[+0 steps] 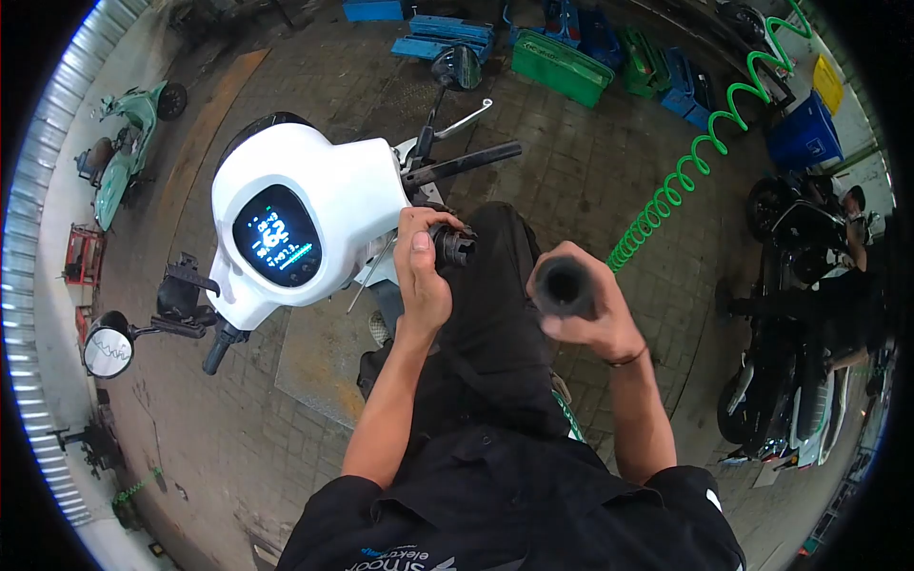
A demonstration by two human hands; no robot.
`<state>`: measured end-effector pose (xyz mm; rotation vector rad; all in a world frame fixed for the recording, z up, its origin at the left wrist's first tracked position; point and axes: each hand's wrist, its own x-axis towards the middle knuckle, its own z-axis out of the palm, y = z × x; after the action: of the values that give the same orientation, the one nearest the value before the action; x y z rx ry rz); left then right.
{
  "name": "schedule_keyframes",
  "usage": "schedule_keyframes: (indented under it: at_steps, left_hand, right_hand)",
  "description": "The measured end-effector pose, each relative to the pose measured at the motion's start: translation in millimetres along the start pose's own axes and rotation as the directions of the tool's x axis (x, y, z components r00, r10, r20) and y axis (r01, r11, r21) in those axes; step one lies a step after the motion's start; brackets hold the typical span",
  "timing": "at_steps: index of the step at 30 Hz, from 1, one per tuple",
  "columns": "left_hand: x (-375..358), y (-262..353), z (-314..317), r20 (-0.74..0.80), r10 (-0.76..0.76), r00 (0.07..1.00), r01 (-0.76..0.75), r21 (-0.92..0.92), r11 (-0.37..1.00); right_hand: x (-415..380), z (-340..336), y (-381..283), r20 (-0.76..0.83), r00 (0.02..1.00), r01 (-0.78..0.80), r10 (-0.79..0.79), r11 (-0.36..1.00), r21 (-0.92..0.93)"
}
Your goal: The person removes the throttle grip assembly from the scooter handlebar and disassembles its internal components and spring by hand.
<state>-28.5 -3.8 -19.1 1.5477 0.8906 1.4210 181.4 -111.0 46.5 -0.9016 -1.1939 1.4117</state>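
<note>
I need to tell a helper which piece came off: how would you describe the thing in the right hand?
Start at the white scooter head with its lit screen. Right of it, past the left hand on the handlebar end, the right hand holds a black rubber grip. Unlike the bare handlebar behind, it is a loose hollow tube, its open end facing the camera.

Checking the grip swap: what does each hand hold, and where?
Right hand wraps the black rubber tube grip round its body; left hand clasps the black handlebar switch housing.

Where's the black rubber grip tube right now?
Head view, right of centre: the black rubber grip tube is in the right hand, off the white scooter's handlebar, beside the left hand.
</note>
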Motion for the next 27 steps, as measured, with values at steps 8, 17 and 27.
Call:
schedule_keyframes:
  at_steps: [8, 17, 27]
  left_hand:
    - [-2, 7, 3, 0.007, 0.117, 0.993, -0.116, 0.202, 0.972]
    - [0, 6, 0, 0.077, 0.228, 0.971, -0.241, 0.263, 0.934]
    - [-3, -1, -10, 0.104, 0.297, 0.949, -0.314, 0.286, 0.905]
  right_hand:
    - [40, 45, 32, -0.351, 0.854, 0.206, -0.383, 0.870, -0.448]
    - [47, 34, 43, -0.218, 0.867, 0.270, -0.449, 0.789, -0.551]
    - [49, 24, 55, -0.191, 0.940, 0.208, -0.283, 0.918, -0.337]
